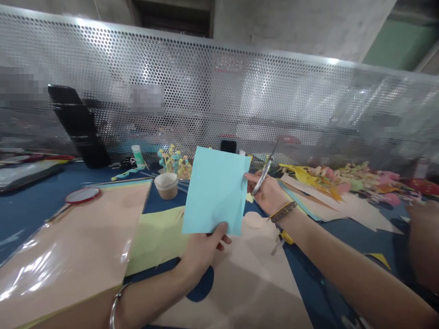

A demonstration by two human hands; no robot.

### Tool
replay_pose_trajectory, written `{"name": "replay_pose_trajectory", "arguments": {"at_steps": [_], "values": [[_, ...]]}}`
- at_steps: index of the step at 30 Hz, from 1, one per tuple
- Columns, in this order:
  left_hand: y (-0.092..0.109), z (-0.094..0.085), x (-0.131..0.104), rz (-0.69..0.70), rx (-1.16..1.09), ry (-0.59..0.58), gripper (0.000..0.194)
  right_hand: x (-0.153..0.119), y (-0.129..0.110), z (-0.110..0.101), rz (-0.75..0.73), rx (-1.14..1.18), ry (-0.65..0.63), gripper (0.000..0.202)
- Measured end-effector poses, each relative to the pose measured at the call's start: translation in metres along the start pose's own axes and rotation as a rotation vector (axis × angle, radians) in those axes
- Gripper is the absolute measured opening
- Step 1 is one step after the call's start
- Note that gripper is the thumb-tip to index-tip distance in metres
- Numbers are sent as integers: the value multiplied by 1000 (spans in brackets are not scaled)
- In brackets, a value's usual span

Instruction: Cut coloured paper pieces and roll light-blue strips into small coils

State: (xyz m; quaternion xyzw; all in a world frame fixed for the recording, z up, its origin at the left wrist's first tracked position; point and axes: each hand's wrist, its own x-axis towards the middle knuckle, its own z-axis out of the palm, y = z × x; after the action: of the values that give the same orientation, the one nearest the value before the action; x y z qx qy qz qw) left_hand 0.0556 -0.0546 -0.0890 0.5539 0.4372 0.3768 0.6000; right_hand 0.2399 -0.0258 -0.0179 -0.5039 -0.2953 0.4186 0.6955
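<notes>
A light blue sheet of paper [217, 189] is held upright in front of me. My left hand [206, 253] pinches its bottom edge, thumb in front and fingers behind. In my right hand [265, 189] is a pair of scissors [263, 176], blades pointing up and away. The right fingertips also touch the sheet's right edge. Beneath my hands lies a large pale pink sheet [254, 283] with a round hole cut in it, and a pale pink paper disc [253, 220] rests near its top. A yellow-green sheet [154, 240] lies to the left.
A plastic-wrapped stack of paper [85, 237] covers the left side, with a red-rimmed round object [82, 195] on it. A paper cup [166, 185] and glue stick [137, 156] stand behind. Colourful paper scraps [356, 183] are piled right. Another person's hand [423, 228] is at far right.
</notes>
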Motion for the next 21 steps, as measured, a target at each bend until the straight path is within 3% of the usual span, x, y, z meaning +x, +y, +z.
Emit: {"name": "replay_pose_trajectory", "arguments": {"at_steps": [5, 9, 13, 21], "values": [[0, -2, 1, -14, -5, 14, 29, -2, -6, -4, -46, 63, -12, 8], [4, -2, 3, -14, -34, 42, 24, -43, 20, -10, 8, 23, -82, 37], [8, 0, 1, -21, -67, 31, 21, -75, 42, -16, 126, -22, -115, 48], [5, -1, -1, -82, -115, -39, 20, -78, 42, -19, 193, -11, -144, 44]]}}
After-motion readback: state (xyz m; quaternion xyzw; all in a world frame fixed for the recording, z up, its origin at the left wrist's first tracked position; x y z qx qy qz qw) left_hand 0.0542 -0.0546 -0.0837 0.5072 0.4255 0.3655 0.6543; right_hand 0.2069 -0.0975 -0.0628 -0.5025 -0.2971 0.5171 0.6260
